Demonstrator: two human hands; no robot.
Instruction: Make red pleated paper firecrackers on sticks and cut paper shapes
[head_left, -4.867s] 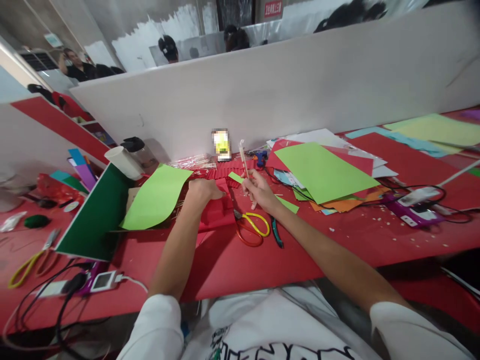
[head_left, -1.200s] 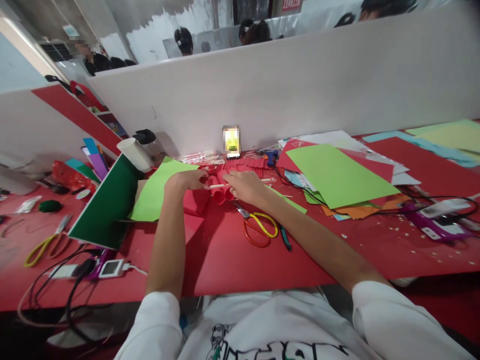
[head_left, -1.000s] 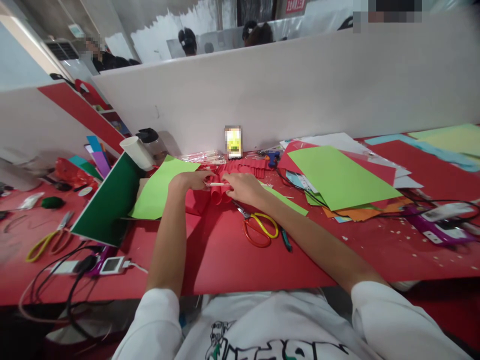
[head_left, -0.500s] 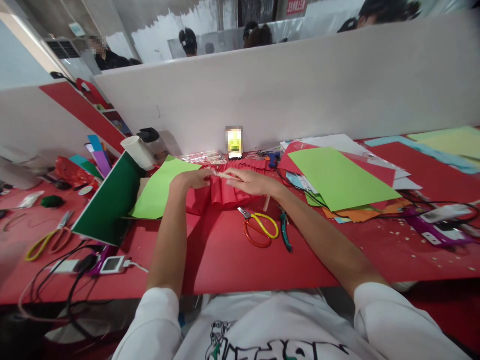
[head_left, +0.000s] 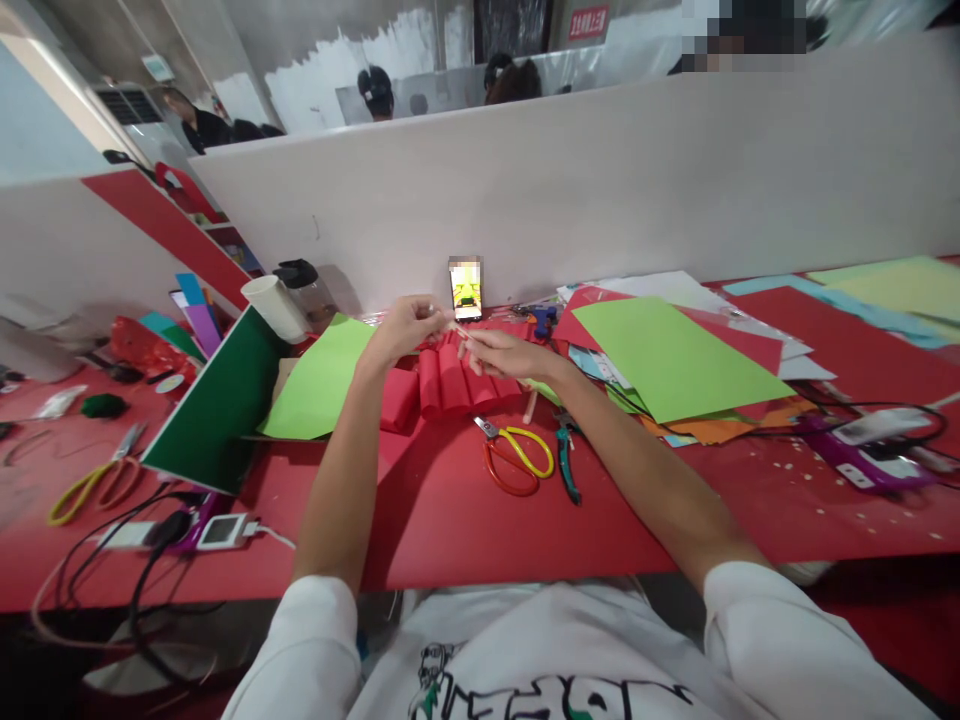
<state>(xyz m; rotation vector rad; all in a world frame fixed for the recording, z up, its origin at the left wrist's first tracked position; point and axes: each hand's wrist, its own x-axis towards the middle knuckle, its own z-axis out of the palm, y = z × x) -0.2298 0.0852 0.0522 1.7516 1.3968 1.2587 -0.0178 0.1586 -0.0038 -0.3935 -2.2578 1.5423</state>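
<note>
My left hand (head_left: 407,328) is raised above the pleated red paper (head_left: 457,382), its fingertips pinched at the far end of a thin pale strip (head_left: 460,331). The strip's other end lies between the thumb and fingers of my right hand (head_left: 508,355). Whether it is tape or a slim stick is too small to tell. Beneath both hands the red paper stands in upright folds on the table. Close to my right forearm lie scissors (head_left: 536,452) with one yellow and one red handle, and teal-handled pliers (head_left: 568,465).
A lit phone (head_left: 466,290) leans on the white partition (head_left: 600,190). Light green sheets (head_left: 682,355) top a paper pile at right. At left are a dark green board (head_left: 217,410), a second pair of scissors (head_left: 101,480) and cables (head_left: 142,560). People sit beyond the partition.
My left hand has risen and its fingers have drawn into a pinch. My right hand has turned, with its fingers curled more. More of the red folds now show below them.
</note>
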